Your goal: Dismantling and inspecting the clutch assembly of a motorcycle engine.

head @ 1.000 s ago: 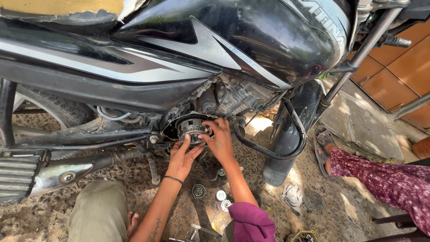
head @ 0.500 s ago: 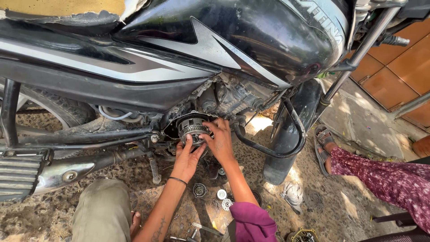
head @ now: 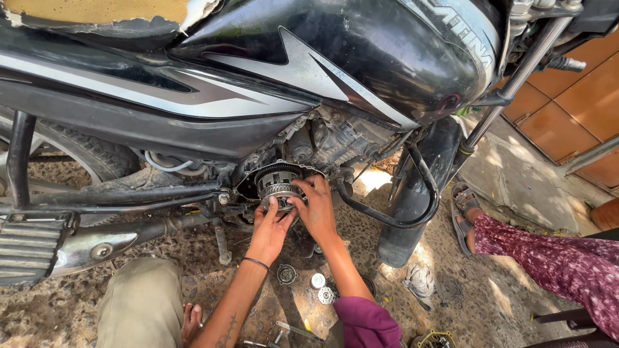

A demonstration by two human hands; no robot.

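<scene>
A round, ridged metal clutch part sits in the open side of the black, shiny motorcycle. The left hand grips its lower edge with bent fingers. The right hand seems to clasp its right side. Small metal discs lie on the rough, gritty ground below.

Fuel tank glossy black painted metal, silver stripes, dusty. Seat torn, tan foam showing, rough edge. Clutch assembly bare ribbed metal, dull grey, greasy; both hands on it, left hand, right hand. Exhaust pipe chrome, scuffed and dirty. Crash guard matt black tube. Ground rough concrete, gritty. Small round parts shiny metal. Trousers olive matt cloth.
</scene>
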